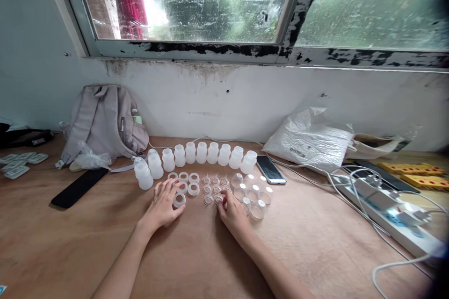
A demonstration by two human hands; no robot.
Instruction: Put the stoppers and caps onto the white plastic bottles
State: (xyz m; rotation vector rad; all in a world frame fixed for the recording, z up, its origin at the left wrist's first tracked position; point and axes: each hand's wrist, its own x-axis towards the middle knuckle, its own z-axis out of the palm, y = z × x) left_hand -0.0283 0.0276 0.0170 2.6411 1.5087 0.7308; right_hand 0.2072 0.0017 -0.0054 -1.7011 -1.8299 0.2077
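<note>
Bench: reddish-brown wooden table (196,257) against a stained pale wall (210,103), under a window with a flaking frame (196,50). Grey backpack (105,117) at back left; silvery packet (308,138), phone (271,169) and cabled power strip (417,231) to the right. Frosted bottles (212,153), ten counted, stand in an arc behind the loose parts. In front of them, left to right: collar rings (193,189), small clear teat-like pieces (207,190), clear domed caps (257,210). Left hand (163,205) lies over the near left of the rings, fingers loosely bent and spread, thumb apart; contact with the nearest ring unclear, and any rings beneath are hidden. Right hand (232,210) is at the near right of the teat pieces, thumb and forefinger at one of them; cannot tell whether it is pinched or only touched. Progress, as judged: sorting by kind looks largely done, the groups being distinct and roughly in rows. No joined set made out; most bottle mouths look bare, the second from the left being unclear. Any fitting together appears left to do.
</note>
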